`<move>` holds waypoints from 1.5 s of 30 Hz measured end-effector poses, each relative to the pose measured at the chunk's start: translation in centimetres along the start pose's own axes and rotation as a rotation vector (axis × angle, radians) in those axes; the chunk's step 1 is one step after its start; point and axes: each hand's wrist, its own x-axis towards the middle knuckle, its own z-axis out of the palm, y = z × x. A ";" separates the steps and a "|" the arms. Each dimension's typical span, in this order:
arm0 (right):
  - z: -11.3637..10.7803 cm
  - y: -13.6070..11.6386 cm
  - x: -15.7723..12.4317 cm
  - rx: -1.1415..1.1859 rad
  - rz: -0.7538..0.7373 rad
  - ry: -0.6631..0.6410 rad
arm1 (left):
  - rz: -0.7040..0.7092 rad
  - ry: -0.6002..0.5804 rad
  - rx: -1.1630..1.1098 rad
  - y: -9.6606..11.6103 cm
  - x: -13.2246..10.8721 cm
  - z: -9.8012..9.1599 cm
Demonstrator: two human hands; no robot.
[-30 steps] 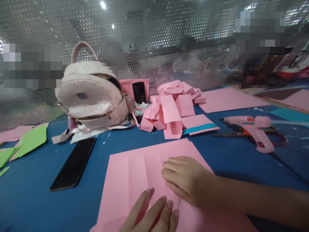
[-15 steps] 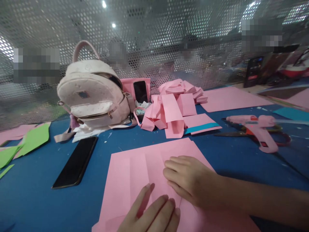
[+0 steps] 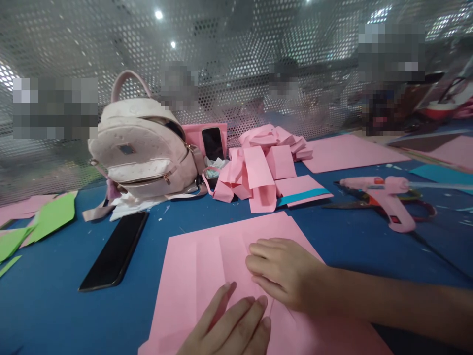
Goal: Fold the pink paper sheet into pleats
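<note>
1. A pink sheet (image 3: 181, 281) is lying flat before the person, its far edge slanting slightly up to the right and facing the backpack (image 3: 144, 148) side.
2. Its creases are running away from the person; the near end is passing out of view, so the long axis is hard to tell.
3. A blue table (image 3: 92, 320) is carrying everything, with a metal mesh screen (image 3: 229, 59) standing behind.
4. A dark phone (image 3: 114, 251) is lying left of the sheet, folded pink strips (image 3: 260, 167) are heaping up beyond it, and a pink glue gun (image 3: 395, 207) is resting over scissors (image 3: 345, 205) to the right.
5. The sheet is lying beneath both hands.
6. The left hand (image 3: 231, 328) is spreading its index finger from the others, over the near part.
7. The right hand (image 3: 286, 271) is resting farther up, fingers bent and close together; whether it is pinching paper cannot be told.
</note>
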 end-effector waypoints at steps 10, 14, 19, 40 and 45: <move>0.0 0.1 -0.1 -0.003 0.008 -0.014 | -0.013 -0.027 -0.060 -0.4 0.7 -0.2; -0.2 0.1 0.0 0.066 0.035 -0.008 | 0.070 -0.122 -0.081 -1.7 2.3 -1.7; -0.7 0.0 0.0 0.156 0.066 -0.017 | 0.105 -0.187 -0.127 -3.0 3.2 -3.0; -3.1 -0.2 -5.1 -0.025 -0.183 -0.119 | 0.113 -0.276 -0.041 -3.5 2.4 -3.3; -3.6 0.6 -4.9 0.034 -0.080 -0.127 | 0.077 -0.233 -0.032 -3.3 1.8 -2.0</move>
